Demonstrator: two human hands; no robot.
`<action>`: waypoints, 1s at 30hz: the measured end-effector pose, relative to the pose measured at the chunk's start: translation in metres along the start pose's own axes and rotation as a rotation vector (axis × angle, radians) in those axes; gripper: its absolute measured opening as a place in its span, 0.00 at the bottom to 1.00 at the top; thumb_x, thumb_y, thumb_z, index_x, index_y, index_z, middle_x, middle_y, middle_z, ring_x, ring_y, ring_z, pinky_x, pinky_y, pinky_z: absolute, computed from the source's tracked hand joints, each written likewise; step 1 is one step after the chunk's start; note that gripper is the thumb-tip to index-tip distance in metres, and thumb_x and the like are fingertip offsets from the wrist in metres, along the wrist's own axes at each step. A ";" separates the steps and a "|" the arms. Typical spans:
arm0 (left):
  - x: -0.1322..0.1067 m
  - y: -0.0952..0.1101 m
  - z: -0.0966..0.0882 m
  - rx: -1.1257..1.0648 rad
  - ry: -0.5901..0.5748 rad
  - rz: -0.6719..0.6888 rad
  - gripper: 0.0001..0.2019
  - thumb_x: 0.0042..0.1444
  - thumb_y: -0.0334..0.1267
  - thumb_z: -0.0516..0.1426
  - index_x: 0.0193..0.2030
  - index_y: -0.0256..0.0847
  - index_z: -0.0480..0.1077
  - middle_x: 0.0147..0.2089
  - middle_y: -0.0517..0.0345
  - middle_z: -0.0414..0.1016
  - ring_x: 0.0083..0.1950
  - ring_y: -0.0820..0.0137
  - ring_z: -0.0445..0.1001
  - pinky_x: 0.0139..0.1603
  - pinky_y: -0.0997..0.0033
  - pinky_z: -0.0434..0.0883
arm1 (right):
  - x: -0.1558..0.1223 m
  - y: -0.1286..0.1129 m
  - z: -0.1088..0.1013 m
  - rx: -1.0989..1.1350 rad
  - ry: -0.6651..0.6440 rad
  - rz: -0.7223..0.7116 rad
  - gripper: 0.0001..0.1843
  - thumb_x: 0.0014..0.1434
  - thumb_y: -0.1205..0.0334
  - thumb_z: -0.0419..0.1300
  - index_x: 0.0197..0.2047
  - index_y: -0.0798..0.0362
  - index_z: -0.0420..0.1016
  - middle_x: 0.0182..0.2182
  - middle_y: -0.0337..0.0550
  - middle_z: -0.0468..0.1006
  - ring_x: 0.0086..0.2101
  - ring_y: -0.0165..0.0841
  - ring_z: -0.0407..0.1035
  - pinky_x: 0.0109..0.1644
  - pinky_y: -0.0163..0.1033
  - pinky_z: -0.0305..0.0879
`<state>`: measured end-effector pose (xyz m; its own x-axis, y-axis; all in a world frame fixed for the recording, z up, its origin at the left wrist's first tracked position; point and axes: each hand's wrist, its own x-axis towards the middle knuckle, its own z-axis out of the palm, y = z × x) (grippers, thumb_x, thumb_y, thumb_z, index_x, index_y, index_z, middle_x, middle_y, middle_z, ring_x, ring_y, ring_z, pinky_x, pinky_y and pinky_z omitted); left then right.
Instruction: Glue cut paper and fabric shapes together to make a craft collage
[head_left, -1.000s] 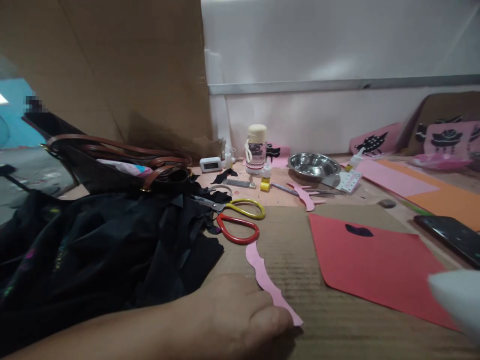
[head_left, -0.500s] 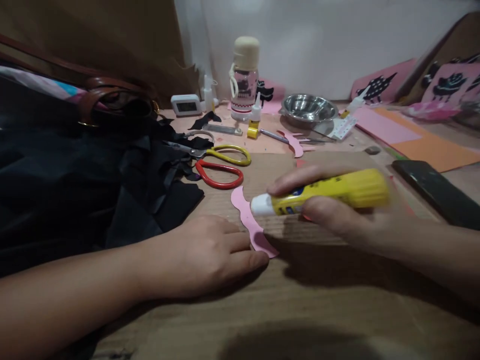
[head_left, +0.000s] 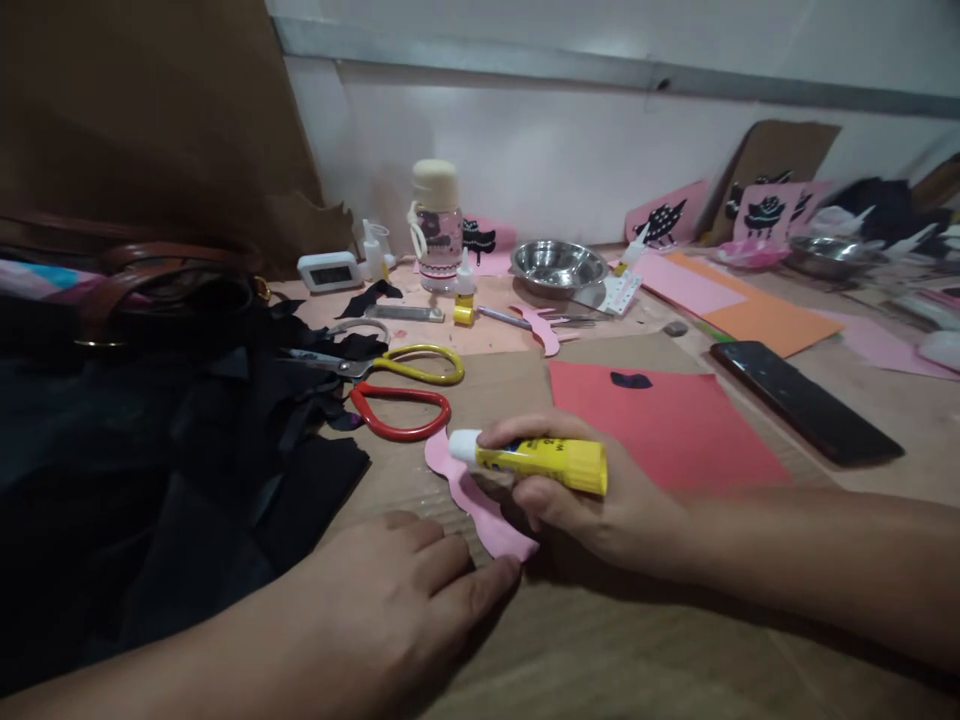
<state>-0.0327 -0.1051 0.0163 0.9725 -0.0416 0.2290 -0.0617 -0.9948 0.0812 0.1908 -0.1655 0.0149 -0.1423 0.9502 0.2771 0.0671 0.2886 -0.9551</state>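
Observation:
My right hand (head_left: 592,500) is closed around a yellow glue stick (head_left: 547,462), its white tip pointing left. That tip is over the upper end of a wavy pink paper strip (head_left: 480,510); whether it touches is hard to see. My left hand (head_left: 420,580) rests on the cardboard, fingers close together and bent, pinning the lower end of the strip with a fingertip. Just beyond the strip lie scissors (head_left: 409,412) with one red and one yellow handle.
Black paper scraps (head_left: 300,530) pile up at left. Right of centre are red paper (head_left: 652,420) and a phone (head_left: 806,400). Toward the wall stand a bottle (head_left: 436,225), a steel bowl (head_left: 559,268) and a small glue bottle (head_left: 464,285). Another pink cutout (head_left: 541,332) lies near a pen.
The view has tilted up and shifted right. My right hand has brought the glue stick toward the strip's upper end, uncovering the red paper. My left hand still pins the lower end.

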 end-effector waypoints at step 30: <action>-0.009 -0.011 0.007 0.003 -0.014 0.001 0.17 0.73 0.29 0.45 0.62 0.32 0.67 0.40 0.52 0.79 0.34 0.62 0.74 0.33 0.63 0.68 | 0.000 0.011 -0.015 -0.397 -0.198 -0.321 0.17 0.68 0.52 0.65 0.56 0.49 0.74 0.41 0.42 0.77 0.41 0.33 0.72 0.44 0.36 0.69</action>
<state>-0.0390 -0.0940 0.0067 0.9754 -0.0443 0.2157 -0.0623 -0.9950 0.0775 0.2059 -0.1603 0.0057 -0.3974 0.7779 0.4867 0.3522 0.6191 -0.7019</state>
